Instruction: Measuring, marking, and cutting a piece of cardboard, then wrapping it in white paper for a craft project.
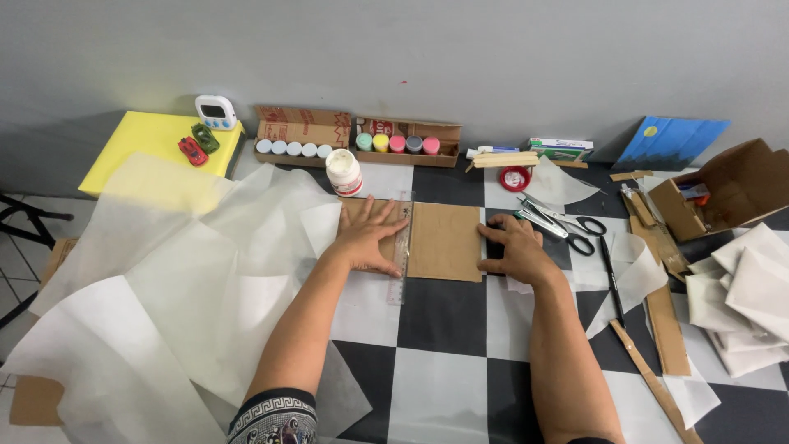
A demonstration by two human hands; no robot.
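A brown cardboard sheet (444, 240) lies flat on the black-and-white checkered table (436, 386). A clear plastic ruler (401, 255) lies upright across its left part. My left hand (368, 237) presses flat on the cardboard and the ruler, fingers spread. My right hand (511, 248) rests at the cardboard's right edge, fingers curled down on it; I cannot tell whether it holds a small tool.
Large sheets of thin white paper (181, 271) cover the left. A white glue bottle (343, 172), boxes of paint pots (394, 141), scissors (567, 226), a pen (611, 275), cardboard strips (662, 329), an open box (723, 193) and folded papers (752, 296) are around.
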